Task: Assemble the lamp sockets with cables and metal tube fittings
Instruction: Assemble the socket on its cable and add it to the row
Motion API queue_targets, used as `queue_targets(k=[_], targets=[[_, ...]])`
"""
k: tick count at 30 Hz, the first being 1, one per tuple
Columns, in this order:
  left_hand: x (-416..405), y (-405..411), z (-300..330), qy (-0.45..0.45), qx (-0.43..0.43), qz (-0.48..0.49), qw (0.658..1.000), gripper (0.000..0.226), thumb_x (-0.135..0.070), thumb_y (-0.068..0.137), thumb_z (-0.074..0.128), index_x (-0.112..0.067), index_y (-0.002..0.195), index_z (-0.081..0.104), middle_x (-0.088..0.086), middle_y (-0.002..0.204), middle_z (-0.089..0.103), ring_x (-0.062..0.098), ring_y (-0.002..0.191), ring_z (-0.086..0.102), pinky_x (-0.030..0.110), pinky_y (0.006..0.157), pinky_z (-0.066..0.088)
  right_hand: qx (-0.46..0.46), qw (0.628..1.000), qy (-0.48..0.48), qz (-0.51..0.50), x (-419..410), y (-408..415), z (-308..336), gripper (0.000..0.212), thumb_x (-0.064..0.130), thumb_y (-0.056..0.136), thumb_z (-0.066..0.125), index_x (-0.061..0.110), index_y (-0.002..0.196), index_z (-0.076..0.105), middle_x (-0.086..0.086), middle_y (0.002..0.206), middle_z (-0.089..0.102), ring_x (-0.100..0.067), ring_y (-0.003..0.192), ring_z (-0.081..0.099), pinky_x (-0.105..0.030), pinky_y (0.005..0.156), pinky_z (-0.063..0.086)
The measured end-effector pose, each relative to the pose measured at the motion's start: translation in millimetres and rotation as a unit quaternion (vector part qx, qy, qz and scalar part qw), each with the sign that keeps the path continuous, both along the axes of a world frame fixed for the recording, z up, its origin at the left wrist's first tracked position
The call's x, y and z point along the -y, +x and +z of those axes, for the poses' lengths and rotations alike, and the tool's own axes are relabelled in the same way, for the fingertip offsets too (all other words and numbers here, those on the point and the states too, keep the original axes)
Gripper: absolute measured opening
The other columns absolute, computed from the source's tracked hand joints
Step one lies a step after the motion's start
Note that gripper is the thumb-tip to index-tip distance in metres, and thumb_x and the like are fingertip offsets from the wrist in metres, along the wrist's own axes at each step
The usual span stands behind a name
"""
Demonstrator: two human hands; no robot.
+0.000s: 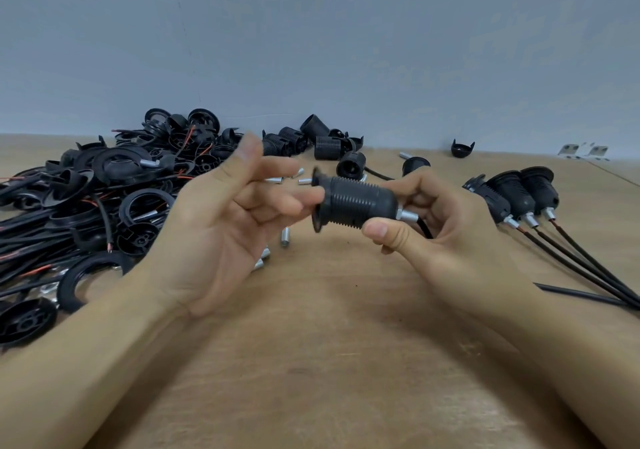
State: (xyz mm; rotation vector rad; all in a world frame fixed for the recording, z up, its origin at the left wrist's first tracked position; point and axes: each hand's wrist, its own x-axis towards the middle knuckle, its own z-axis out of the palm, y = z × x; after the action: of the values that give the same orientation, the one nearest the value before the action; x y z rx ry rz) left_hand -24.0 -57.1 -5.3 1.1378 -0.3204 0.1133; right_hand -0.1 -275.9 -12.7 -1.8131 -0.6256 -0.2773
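1. Head view: no containers; all parts lie loose on the table (329, 362).
2. Right hand (446, 227) grips the socket (356, 202) at its rear end, thumb under it, above table centre. A metal tube (405, 214) and a cable (424, 227) leave its rear.
3. Left hand (221, 227) is spread, palm up; its blurred fingertips (304, 202) touch the socket's ring end, curled round nothing.
4. Parts pile (104, 199) at left, cut off by the edge.
5. Three finished sockets (516, 194) at right, cables running off frame.
6. Loose tubes (284, 237) lie partly hidden behind the left hand.
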Motion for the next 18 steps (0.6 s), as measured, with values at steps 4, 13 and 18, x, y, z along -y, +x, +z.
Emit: queue_targets(k=[4, 13, 18], targets=[[6.8, -0.6, -3.1, 0.038, 0.006, 0.014, 0.999, 0.012, -0.019, 0.08, 0.074, -0.01, 0.087, 0.076, 0.01, 0.071, 0.071, 0.024, 0.077, 0.073, 0.029, 0.066, 0.058, -0.001, 1.0, -0.008, -0.011, -1.6, 1.4, -1.6, 0.031, 0.04, 0.074, 0.078, 0.023, 0.097, 0.064, 0.007, 0.096, 0.072, -0.013, 0.084, 0.068, -0.045, 0.078, 0.057], [6.0, 1.9, -17.2, 0.211, -0.027, 0.005, 0.977, 0.045, -0.023, 0.067, 0.082, -0.011, 0.109, 0.072, 0.026, 0.099, 0.068, 0.021, 0.083, 0.067, 0.023, 0.073, 0.054, 0.004, 0.999, -0.048, 0.018, -0.6, 3.2, -3.0, 0.024, 0.038, 0.076, 0.075, 0.032, 0.096, 0.062, 0.012, 0.094, 0.071, -0.012, 0.084, 0.068, -0.037, 0.071, 0.058], [3.7, 5.6, -11.6, 0.15, 0.015, 0.08, 0.985, 0.043, -0.028, 0.064, 0.083, -0.02, 0.105, 0.076, 0.011, 0.1, 0.073, 0.02, 0.09, 0.068, 0.031, 0.087, 0.055, 0.034, 0.998, -0.046, 0.005, 3.2, 2.2, -0.9, 0.028, 0.042, 0.075, 0.075, 0.036, 0.099, 0.061, 0.015, 0.1, 0.069, -0.011, 0.098, 0.066, -0.034, 0.084, 0.053]])
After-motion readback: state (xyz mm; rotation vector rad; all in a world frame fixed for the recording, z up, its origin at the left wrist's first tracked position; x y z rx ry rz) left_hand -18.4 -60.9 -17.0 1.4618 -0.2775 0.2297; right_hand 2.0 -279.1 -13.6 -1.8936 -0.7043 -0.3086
